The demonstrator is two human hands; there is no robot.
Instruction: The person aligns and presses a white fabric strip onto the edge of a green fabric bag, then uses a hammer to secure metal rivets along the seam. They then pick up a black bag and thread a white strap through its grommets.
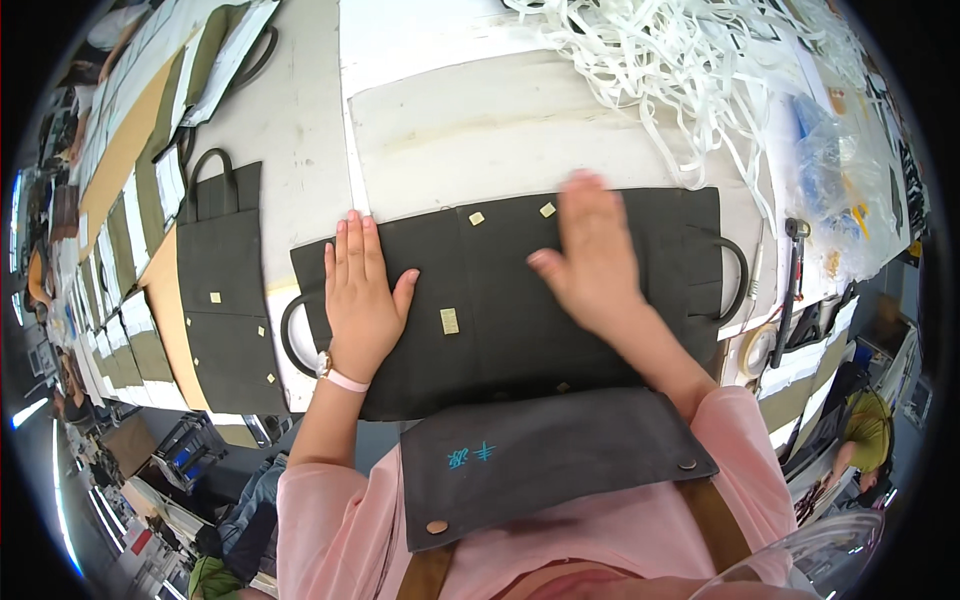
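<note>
A large dark bag panel [500,290] with a looped handle at each end lies flat across the table before me. Small pale yellow squares of what looks like tape dot its surface. My left hand [362,285] rests flat on the panel's left part, fingers stretched toward its far edge. Over the right part is my right hand [595,255], slightly blurred, fingers out and thumb apart; whether it touches the panel I cannot tell. Neither hand holds anything. Another dark panel [225,290] with a handle and similar squares lies to the left.
A tangled heap of white strips [670,70] covers the far right. Clear plastic bags [835,190], a dark long-handled tool [790,290] and a tape roll [757,350] lie at right. More dark pieces and papers [130,260] line the left. Another person [865,430] is at right.
</note>
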